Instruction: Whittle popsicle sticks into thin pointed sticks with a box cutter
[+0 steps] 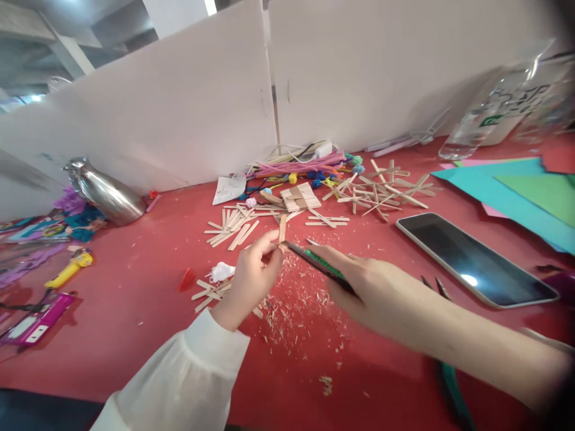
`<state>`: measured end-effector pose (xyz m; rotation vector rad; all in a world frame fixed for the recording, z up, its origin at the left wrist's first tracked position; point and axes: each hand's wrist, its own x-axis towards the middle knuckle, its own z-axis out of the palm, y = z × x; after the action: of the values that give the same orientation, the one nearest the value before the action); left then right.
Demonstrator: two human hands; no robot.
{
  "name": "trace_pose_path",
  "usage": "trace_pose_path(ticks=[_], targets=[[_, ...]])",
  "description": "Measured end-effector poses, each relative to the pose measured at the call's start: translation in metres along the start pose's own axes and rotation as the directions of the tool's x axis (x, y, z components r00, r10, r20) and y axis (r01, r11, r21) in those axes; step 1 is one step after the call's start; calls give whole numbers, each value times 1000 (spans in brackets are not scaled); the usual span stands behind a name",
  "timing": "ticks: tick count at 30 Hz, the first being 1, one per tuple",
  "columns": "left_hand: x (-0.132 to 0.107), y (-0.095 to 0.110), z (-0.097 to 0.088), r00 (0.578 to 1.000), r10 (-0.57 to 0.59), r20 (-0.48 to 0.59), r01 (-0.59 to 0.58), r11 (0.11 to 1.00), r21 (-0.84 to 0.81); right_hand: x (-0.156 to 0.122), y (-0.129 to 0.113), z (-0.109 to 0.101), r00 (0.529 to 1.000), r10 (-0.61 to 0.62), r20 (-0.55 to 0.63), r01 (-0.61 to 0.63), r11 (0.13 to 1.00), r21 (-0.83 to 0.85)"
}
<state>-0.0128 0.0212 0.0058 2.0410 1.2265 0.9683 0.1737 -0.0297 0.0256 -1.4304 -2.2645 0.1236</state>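
My left hand [257, 266] pinches a wooden craft stick [283, 228] upright between thumb and fingers. My right hand [354, 278] is wrapped around a green and black utility knife [321, 263], partly hidden by the fingers. The knife's dark front end meets the stick close to my left fingertips. Below both hands, thin wood shavings [291, 305] are scattered over the red table [179, 365]. Loose craft sticks [231, 224] lie just beyond my left hand, and more sticks [211, 293] lie beside its wrist, next to a crumpled white piece [222, 272].
A phone [476, 260] and a green-handled cutting tool [451, 383] lie at right, near coloured paper [507, 191] and a plastic bottle [471, 129]. Pink pipe cleaners [309, 164] lie by the white partition [179, 114]. At left are a steel jug [108, 191] and a yellow glue gun [69, 269].
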Motion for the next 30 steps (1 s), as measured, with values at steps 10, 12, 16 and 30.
trace_pose_path(ticks=[10, 12, 16, 30], targets=[[2, -9, 10, 977, -146, 156, 187, 937, -294, 3, 35, 29, 991, -111, -69, 116, 991, 64], [-1, -6, 13, 977, -167, 134, 199, 935, -293, -1, 32, 28, 984, -143, -109, 145, 989, 9], [-3, -5, 15, 984, -174, 36, 177, 954, -240, -5, 22, 24, 981, -84, -172, 99, 992, 79], [-7, -6, 14, 977, -204, 69, 214, 955, -205, -10, 21, 26, 993, -117, 17, 108, 961, 256]])
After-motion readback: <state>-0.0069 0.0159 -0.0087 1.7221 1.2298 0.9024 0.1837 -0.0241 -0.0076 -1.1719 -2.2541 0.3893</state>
